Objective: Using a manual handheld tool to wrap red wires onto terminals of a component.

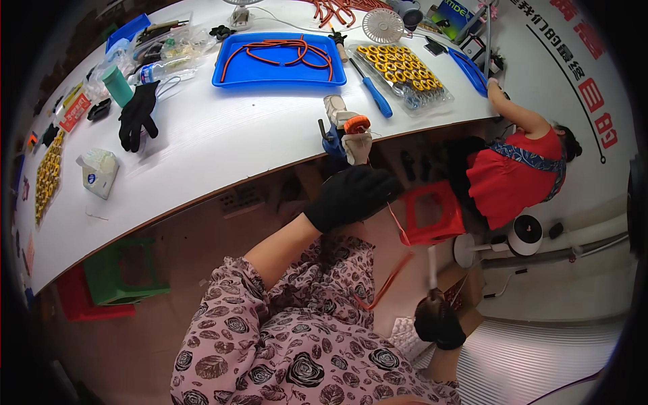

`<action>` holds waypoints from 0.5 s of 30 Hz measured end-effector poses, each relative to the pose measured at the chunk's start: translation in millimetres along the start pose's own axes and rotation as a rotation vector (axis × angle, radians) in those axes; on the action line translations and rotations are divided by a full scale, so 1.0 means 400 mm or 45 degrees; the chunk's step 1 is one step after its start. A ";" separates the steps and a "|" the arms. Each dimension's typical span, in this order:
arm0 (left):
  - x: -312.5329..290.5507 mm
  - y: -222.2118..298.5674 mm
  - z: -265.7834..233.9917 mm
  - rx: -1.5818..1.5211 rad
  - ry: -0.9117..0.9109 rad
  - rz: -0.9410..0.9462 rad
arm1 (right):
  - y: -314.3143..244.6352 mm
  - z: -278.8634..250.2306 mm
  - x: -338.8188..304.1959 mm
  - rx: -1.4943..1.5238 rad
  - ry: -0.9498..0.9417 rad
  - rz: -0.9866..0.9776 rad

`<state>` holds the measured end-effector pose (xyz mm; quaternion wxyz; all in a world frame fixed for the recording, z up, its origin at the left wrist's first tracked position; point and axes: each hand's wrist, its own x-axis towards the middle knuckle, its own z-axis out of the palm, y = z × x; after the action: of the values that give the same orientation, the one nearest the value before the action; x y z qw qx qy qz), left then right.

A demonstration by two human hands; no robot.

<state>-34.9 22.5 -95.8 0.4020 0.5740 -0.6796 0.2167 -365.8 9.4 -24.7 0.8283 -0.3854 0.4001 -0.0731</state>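
- The left hand (351, 196), in a black glove, is closing around one end of an orange cord (398, 233) just below the clamped fixture (347, 135) on the worktop (202, 148) edge, apparently keeping it taut.
- The right hand (439, 322), also gloved, is gripping a thin white-handled tool (432, 266) beside the cord's lower run.
- More orange cords are lying in the blue tray (277, 75), kept within reach.

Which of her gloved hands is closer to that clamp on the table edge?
Left. The left hand sits just under the clamp, pinching the orange cord. The right hand is low, gripping a tool.
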 end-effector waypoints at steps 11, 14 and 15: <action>0.037 -0.110 -0.249 -1.266 1.212 -0.714 | -0.117 0.138 0.169 -0.363 0.157 -0.145; 0.022 -0.207 -0.283 -1.451 1.221 -0.924 | -0.137 0.175 0.211 -0.518 0.227 -0.099; 0.011 -0.224 -0.282 -1.596 1.226 -0.917 | -0.143 0.183 0.222 -0.596 0.252 -0.098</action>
<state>84.0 83.0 -41.6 0.9321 0.2727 -0.2066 -0.1188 -243.1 -25.6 -10.6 0.6699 -0.5727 0.4702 -0.0473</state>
